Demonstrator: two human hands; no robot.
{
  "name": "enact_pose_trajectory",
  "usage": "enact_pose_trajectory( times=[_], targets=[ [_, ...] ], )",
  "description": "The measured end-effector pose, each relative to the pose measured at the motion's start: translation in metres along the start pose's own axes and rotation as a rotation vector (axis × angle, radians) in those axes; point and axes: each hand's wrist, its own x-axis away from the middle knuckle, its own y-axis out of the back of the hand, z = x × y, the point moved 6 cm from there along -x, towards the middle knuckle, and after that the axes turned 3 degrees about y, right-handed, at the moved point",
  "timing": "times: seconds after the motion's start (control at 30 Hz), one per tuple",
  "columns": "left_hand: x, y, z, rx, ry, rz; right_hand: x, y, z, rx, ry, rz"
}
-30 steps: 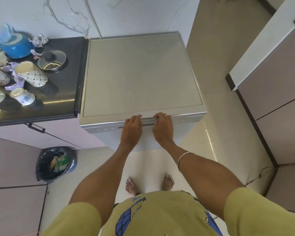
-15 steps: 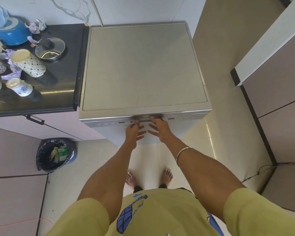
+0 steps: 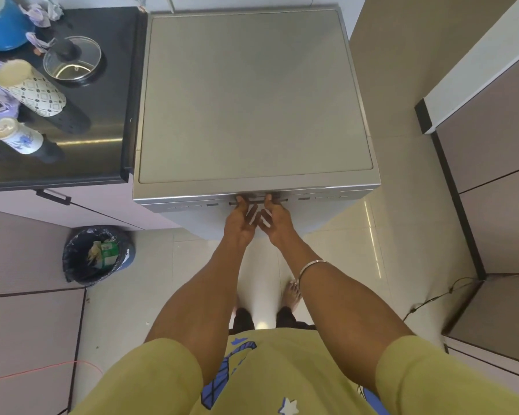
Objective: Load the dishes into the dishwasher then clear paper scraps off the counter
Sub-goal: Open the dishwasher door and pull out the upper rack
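Note:
The silver dishwasher [image 3: 252, 100] stands to the right of the black counter [image 3: 102, 130], its door closed. Both hands are at the door handle [image 3: 256, 201] on the front edge, palms turned up. My left hand [image 3: 240, 223] and my right hand [image 3: 277, 223] each have a thumb touching the handle, with fingers splayed just below it. On the counter lie a patterned cup [image 3: 33, 88] and a small blue-flowered cup [image 3: 17, 136], both on their sides. A glass lid [image 3: 72, 59] and a blue bowl [image 3: 3, 25] sit behind them, with crumpled paper scraps [image 3: 42, 13] around.
A black-lined bin [image 3: 96, 254] with rubbish stands on the floor left of the dishwasher. Grey cabinets [image 3: 492, 145] line the right side. A thin cable [image 3: 432, 301] runs across the floor near them. My bare feet are on the tiles in front of the dishwasher.
Both hands have slid off the dishwasher's top front edge and turned palms up under the handle. The camera has tilted further down.

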Motion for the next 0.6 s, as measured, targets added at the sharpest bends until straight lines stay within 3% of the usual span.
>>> enact_pose_trajectory(
  times=[0.17,0.23,0.3,0.4,0.5,0.6],
  targets=[
    [-0.003,-0.002,0.002,-0.016,0.044,-0.001,-0.001,0.005,0.003,0.109,-0.003,-0.027],
    [-0.004,0.003,0.005,-0.053,0.032,-0.07,0.003,0.005,-0.001,0.14,-0.001,-0.059],
    [-0.003,0.014,0.015,-0.093,0.019,-0.145,0.011,0.007,-0.015,0.078,-0.003,-0.112],
    [0.001,0.022,0.024,-0.107,0.014,-0.125,0.023,0.012,-0.032,0.029,-0.018,-0.139],
    [0.011,0.025,0.015,-0.284,-0.02,-0.175,0.021,0.026,-0.02,0.254,0.004,-0.128],
    [0.027,0.025,0.008,-0.592,-0.009,-0.224,0.024,0.032,-0.008,0.639,0.016,-0.019]
  ],
)
